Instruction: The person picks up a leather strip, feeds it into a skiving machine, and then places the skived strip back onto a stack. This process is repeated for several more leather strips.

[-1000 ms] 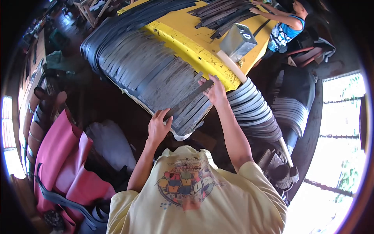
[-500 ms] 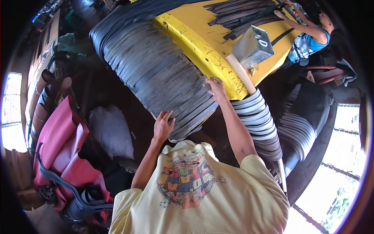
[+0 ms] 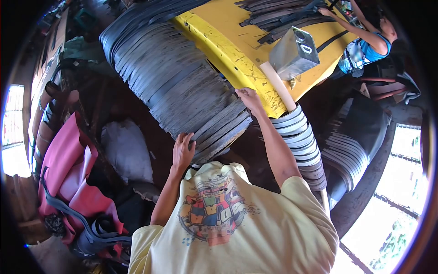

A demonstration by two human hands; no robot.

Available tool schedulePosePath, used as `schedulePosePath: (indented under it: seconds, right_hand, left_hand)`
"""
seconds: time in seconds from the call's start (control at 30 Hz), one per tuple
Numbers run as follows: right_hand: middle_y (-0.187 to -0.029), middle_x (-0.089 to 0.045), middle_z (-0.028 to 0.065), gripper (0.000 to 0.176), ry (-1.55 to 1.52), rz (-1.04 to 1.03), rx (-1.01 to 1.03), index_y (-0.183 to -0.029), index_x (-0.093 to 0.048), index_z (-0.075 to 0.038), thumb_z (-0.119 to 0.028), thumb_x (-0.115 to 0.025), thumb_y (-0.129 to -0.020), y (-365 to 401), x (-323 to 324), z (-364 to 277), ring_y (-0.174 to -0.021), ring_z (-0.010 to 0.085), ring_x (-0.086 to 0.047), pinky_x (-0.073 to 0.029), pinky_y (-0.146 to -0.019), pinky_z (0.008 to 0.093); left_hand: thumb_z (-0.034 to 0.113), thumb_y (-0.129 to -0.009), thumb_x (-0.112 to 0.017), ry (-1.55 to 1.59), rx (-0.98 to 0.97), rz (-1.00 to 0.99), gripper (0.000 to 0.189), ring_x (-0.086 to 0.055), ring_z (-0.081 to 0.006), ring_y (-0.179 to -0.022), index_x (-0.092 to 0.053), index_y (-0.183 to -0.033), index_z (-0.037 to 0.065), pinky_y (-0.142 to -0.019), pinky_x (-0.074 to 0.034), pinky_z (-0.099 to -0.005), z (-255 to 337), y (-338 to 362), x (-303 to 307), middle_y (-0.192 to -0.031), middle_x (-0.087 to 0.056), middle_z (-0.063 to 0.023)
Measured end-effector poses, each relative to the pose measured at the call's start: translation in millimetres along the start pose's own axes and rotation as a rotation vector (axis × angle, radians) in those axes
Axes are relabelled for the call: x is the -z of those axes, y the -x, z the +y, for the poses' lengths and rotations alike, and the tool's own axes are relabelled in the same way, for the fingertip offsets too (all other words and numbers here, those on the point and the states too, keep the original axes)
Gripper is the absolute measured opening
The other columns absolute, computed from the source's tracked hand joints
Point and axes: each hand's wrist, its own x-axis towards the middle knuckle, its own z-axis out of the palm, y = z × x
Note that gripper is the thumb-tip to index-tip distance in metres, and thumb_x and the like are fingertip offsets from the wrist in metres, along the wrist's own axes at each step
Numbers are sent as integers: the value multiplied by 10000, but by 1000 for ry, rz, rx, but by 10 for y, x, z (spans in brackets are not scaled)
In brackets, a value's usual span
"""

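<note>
A wide layer of dark grey, flat strips (image 3: 182,82) lies side by side in front of me, looking like rubber or leather. At its left near edge rests my left hand (image 3: 184,148), fingers loosely bent and apart, touching the strip ends. My right hand (image 3: 250,98) is at the opposite ends of the strips, beside the yellow table edge (image 3: 228,55). Its thumb and forefinger are pinched together on the end of a strip; the exact grip is small and partly hidden.
A metal can (image 3: 292,55) stands on the yellow table. Pale and dark bands ring a pole (image 3: 299,141) on the right. Pink sheets (image 3: 68,164) and a white sack (image 3: 127,150) lie on the left. Another person (image 3: 365,50) handles dark strips at the far right.
My right hand has shifted slightly left and its fingers have closed into a pinch. My left hand sits slightly further left and lower in the view, which has itself shifted a little.
</note>
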Motion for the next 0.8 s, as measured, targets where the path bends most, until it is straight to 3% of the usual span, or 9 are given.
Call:
schedulePosePath:
  seconds: [0.07,0.17,0.37,0.5,0.8]
  right_hand:
    - [-1050,-715,199,613,86,-91,-36,-1192,-655,31,-507,-658,-899,-78,20,61,-1001,339,-683,-524,-887,375]
    - [-1003,-708,219,613,93,-50,9,-1111,-670,46,-532,-624,-913,-68,-1,110,-966,360,-678,-517,-860,396]
    - [-854,-675,238,615,148,-129,-7,-914,-647,81,-534,-631,-914,99,75,-42,-823,319,-661,-494,-749,402]
    - [-828,-678,213,607,144,-161,-4,-919,-652,77,-530,-640,-913,149,111,-36,-800,295,-656,-497,-736,385]
    - [-936,-708,184,571,178,-234,-34,-1052,-673,53,-504,-644,-929,174,147,-4,-884,257,-678,-511,-813,337]
  left_hand:
    - [108,-854,-702,9,-3,-6,372,-599,-364,-999,-613,-1211,57,-868,-499,-430,0,4,-1,-1086,-597,-176]
    - [66,-834,-717,-11,2,19,362,-612,-366,-987,-622,-1183,43,-863,-510,-413,14,-6,-4,-1055,-612,-180]
    - [53,-825,-721,55,-22,88,320,-612,-362,-970,-637,-1133,27,-854,-508,-418,37,-36,4,-1027,-620,-184]
    - [86,-827,-719,62,-20,80,323,-607,-368,-956,-632,-1134,39,-825,-505,-432,5,-17,-6,-1032,-602,-185]
    - [60,-829,-724,73,28,96,313,-612,-362,-925,-644,-1131,34,-815,-505,-422,57,1,10,-991,-602,-180]
